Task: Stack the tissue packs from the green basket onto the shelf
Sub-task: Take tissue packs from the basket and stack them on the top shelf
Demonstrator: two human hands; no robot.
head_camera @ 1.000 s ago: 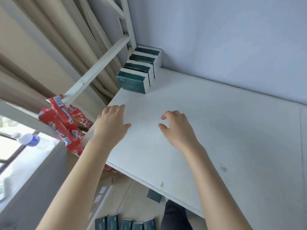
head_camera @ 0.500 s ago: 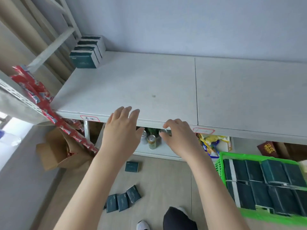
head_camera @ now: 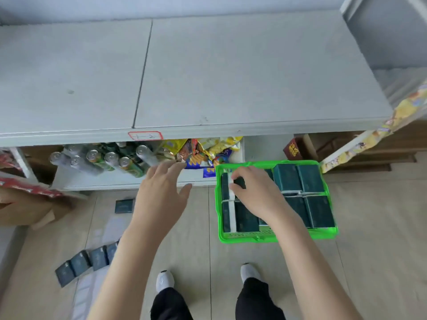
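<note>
Reaching into the green basket (head_camera: 275,237), the right hand (head_camera: 256,195) pinches one tissue pack (head_camera: 240,182). The left hand (head_camera: 161,195) hovers spread and empty. The basket looks nearly full, and the visible shelf (head_camera: 231,77) top holds none, so most stacking is outstanding.

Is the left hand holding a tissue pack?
No, the left hand is spread and empty; only the right hand pinches a tissue pack in the green basket.
</note>
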